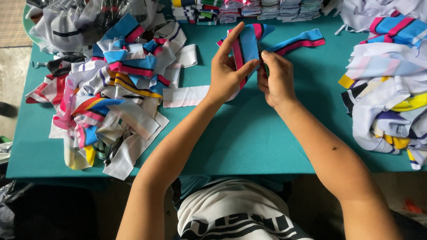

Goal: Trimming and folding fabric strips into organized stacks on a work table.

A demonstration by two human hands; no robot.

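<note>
My left hand (pixel 227 71) pinches a blue fabric collar strip (pixel 249 42) with pink and dark stripes, holding it up over the teal table (pixel 249 133). The strip's other end (pixel 298 42) trails to the right onto the table. My right hand (pixel 275 80) is closed around a small dark tool (pixel 263 62), likely snips, pressed against the strip's edge beside my left thumb. Most of the tool is hidden in my fist.
A loose heap of striped fabric strips (pixel 111 89) covers the table's left side, with a white strip (pixel 184 96) beside it. Another pile (pixel 387 84) lies at the right. Neat folded stacks (pixel 249 9) line the far edge. Clear plastic bags (pixel 84 18) sit at the back left.
</note>
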